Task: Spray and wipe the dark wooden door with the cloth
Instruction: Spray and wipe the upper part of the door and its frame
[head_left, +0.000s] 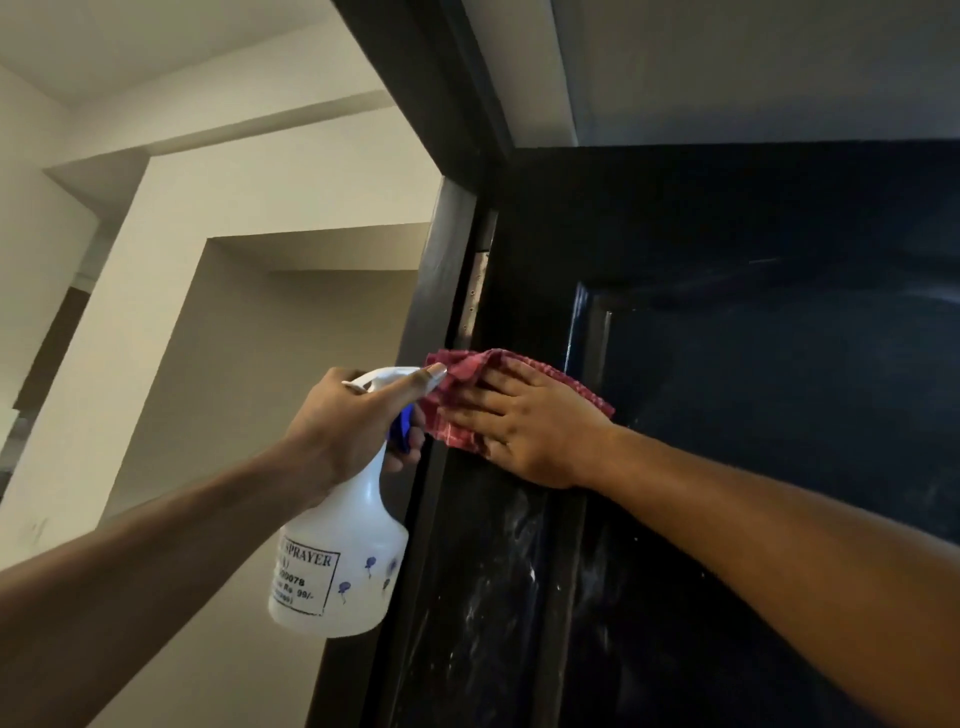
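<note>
Left grip (353, 421): clamped round the neck of the bottle (337, 566), just beside the frame (447, 260).
Right grip (524, 431): fingers straight and spread, pressing the cloth (462, 371) flat.
Cloth: red check, on the door (753, 415) near its hinge (478, 296) edge.
Door: dark, white streaks below the cloth.

Dim, soft indoor light comes from the left, brightening the pale walls (156, 312). The door (753, 218) on the right stays murky, with faint sheen. Wide-angle distortion bends the edges; focus is slightly soft.
</note>
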